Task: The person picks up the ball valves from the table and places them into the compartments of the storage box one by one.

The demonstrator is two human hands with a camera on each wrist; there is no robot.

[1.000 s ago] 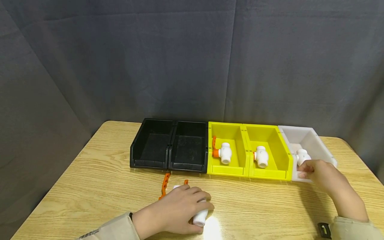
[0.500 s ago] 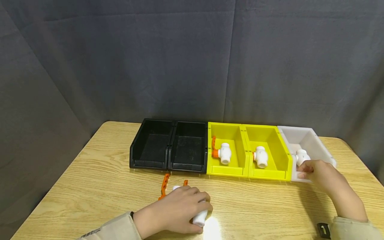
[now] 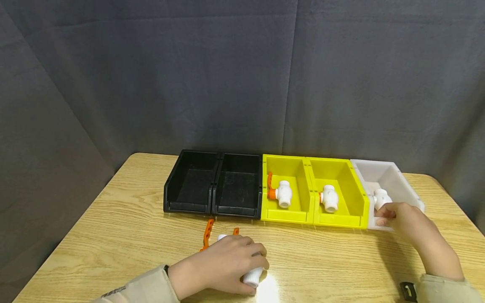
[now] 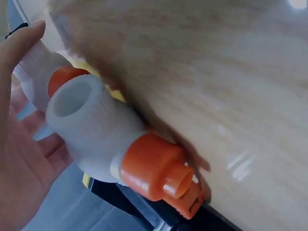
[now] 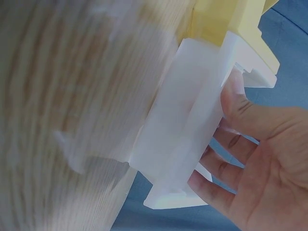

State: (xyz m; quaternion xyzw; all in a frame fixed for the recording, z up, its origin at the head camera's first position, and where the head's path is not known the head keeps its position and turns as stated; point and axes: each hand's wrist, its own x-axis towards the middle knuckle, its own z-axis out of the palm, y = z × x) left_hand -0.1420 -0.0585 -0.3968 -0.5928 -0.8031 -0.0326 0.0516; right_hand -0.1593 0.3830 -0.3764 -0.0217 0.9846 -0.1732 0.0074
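On the wooden table, my left hand (image 3: 227,263) grips a white ball valve (image 3: 253,277), its fingers curled over the body and the thumb by its near end. A second ball valve (image 4: 98,132) lies beside it under the hand, its orange handle (image 3: 207,235) sticking out on the left. My right hand (image 3: 407,221) reaches over the front of the white bin (image 3: 373,172), fingers right at the ball valve (image 3: 382,197) inside. In the right wrist view its thumb is at the bin's front rim and the fingertips are hidden behind it; I cannot tell whether they hold the valve.
Two yellow bins (image 3: 289,216) each hold a white ball valve (image 3: 284,194) with orange parts. Left of them stand two black bins (image 3: 236,210) in the same row. A small black object (image 3: 408,291) lies by the right sleeve. Grey cloth (image 3: 227,75) hangs behind the table.
Hardly anything differs. The left hand has shifted very slightly over the ball valves, while the right hand keeps its place at the white bin.
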